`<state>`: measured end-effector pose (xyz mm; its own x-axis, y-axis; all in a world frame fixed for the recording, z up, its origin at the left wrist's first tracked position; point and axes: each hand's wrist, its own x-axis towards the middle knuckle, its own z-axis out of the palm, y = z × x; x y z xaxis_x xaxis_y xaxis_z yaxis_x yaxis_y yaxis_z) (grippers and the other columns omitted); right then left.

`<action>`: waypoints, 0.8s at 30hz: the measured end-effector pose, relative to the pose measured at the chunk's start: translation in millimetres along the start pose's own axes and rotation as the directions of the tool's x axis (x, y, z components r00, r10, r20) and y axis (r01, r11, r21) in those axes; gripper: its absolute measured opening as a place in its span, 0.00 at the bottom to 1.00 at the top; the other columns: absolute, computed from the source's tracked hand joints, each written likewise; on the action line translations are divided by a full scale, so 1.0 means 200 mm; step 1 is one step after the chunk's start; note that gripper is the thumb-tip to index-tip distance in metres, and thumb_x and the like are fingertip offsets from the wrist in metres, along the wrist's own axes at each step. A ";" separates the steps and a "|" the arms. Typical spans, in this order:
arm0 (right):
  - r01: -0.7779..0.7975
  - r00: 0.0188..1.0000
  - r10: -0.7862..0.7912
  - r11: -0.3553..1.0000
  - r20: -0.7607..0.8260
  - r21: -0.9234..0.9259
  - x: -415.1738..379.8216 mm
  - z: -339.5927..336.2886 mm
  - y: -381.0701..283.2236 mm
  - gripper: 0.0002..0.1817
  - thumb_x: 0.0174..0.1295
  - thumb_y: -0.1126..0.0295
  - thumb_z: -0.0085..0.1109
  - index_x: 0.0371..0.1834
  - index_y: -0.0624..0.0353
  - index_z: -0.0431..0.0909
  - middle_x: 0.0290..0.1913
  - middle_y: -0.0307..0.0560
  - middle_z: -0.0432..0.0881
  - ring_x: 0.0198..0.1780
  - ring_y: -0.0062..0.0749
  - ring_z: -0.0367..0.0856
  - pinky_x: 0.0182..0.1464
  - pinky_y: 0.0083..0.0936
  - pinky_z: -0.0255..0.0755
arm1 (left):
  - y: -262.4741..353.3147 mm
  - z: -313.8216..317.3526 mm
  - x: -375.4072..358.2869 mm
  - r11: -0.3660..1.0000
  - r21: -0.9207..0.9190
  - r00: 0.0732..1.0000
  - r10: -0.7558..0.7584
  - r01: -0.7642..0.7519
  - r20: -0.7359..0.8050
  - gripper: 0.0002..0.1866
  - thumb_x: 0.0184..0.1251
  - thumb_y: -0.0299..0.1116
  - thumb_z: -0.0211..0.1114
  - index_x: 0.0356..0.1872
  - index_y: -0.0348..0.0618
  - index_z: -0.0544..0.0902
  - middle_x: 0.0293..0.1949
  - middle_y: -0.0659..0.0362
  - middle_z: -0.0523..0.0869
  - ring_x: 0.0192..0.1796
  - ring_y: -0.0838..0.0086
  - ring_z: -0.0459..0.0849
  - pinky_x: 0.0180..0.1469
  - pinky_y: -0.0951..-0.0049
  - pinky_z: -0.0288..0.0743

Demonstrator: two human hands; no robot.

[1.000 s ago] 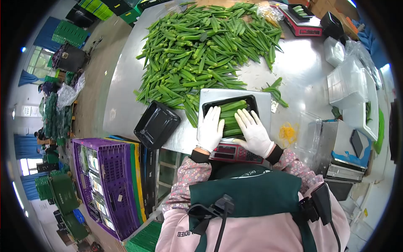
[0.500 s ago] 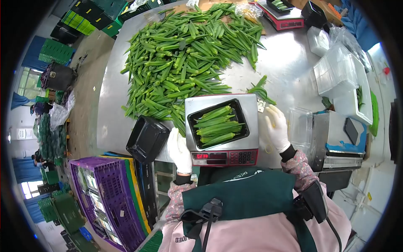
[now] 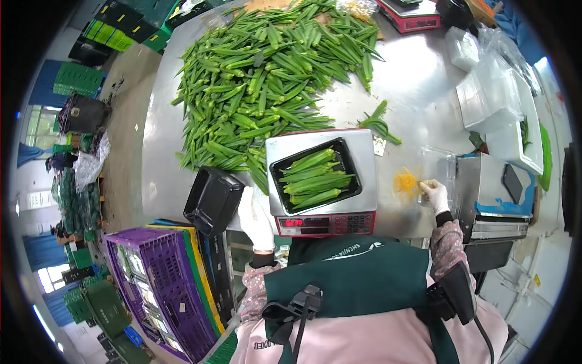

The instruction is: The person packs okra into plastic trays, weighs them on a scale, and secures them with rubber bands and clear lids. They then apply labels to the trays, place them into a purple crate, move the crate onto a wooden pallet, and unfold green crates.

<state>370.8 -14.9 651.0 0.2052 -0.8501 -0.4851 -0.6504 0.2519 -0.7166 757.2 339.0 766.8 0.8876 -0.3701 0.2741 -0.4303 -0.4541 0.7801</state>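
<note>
Blk tray [image 3: 212, 203] at L; L grip [image 3: 254, 219] just right of it, released, fingers straight. Okra [image 3: 316, 178] next, in 2nd blk tray [image 3: 348, 160] on scale [image 3: 368, 151]. Yellow bands [image 3: 405, 181], then R grip [image 3: 434, 195], fingers bent; can't tell if holding any.

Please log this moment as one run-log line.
left hand: open, beside scale | right hand: at yellow bands | tray: on scale, holding okra

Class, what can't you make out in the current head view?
All in the head view:
Tray floor beneath its okra: hidden by them.
Far scale, back part: cut off by the top edge.
Any print on the white slip: too small.
Whether the right hand holds any yellow bands: too small.
</note>
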 end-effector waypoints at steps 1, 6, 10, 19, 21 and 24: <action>-0.047 0.997 0.037 0.990 0.072 0.136 0.00 -0.03 0.01 0.09 0.60 0.67 0.71 0.36 0.62 0.85 0.29 0.38 0.86 0.27 0.15 0.78 0.29 0.17 0.72 | 0.03 0.00 0.01 1.000 -0.011 1.000 0.020 -0.019 0.023 0.17 0.72 0.22 0.53 0.59 0.33 0.78 0.60 0.49 0.81 0.64 0.61 0.77 0.68 0.65 0.66; -0.052 0.993 0.028 0.974 0.113 0.221 -0.03 -0.08 -0.02 0.09 0.62 0.68 0.69 0.38 0.62 0.86 0.30 0.37 0.85 0.28 0.15 0.78 0.31 0.15 0.71 | 0.03 0.02 0.01 1.000 -0.016 0.997 -0.018 0.019 0.070 0.17 0.75 0.24 0.52 0.61 0.31 0.76 0.61 0.48 0.80 0.63 0.60 0.78 0.69 0.65 0.66; 0.002 1.000 -0.007 0.988 -0.031 -0.153 -0.07 0.00 -0.11 0.14 0.60 0.63 0.64 0.37 0.65 0.82 0.32 0.53 0.85 0.31 0.37 0.85 0.37 0.31 0.77 | 0.07 0.01 0.02 0.999 0.044 0.995 -0.018 0.013 0.102 0.17 0.74 0.23 0.51 0.60 0.33 0.78 0.62 0.50 0.79 0.64 0.62 0.77 0.69 0.65 0.65; 0.029 0.792 -0.377 0.809 -0.481 -0.587 -0.14 0.14 -0.19 0.10 0.66 0.61 0.55 0.42 0.55 0.70 0.34 0.55 0.83 0.32 0.58 0.83 0.36 0.48 0.77 | 0.18 0.01 0.10 0.977 0.128 0.985 0.164 -0.169 0.050 0.17 0.71 0.19 0.51 0.57 0.33 0.80 0.61 0.51 0.81 0.62 0.64 0.79 0.68 0.67 0.68; 0.055 0.721 -0.520 0.701 -0.457 -0.711 -0.14 0.07 -0.21 0.09 0.68 0.60 0.56 0.39 0.52 0.72 0.31 0.51 0.82 0.27 0.52 0.82 0.29 0.43 0.76 | 0.19 0.01 0.10 0.978 0.125 0.986 0.166 -0.169 0.036 0.16 0.72 0.19 0.51 0.56 0.33 0.81 0.59 0.51 0.82 0.60 0.64 0.81 0.66 0.68 0.70; 0.160 0.572 -0.685 0.633 -0.451 -0.758 -0.27 -0.06 -0.51 0.05 0.68 0.66 0.58 0.41 0.54 0.78 0.34 0.49 0.82 0.29 0.45 0.83 0.30 0.35 0.76 | 0.18 0.02 0.09 0.992 0.054 0.993 0.113 -0.114 0.034 0.17 0.72 0.19 0.50 0.58 0.34 0.80 0.57 0.51 0.83 0.57 0.66 0.82 0.64 0.69 0.72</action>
<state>417.0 0.3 756.4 0.2328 -0.8674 0.4398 -0.9329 -0.3270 -0.1510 757.0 313.0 797.2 0.8275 -0.4461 0.3410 -0.5372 -0.4519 0.7122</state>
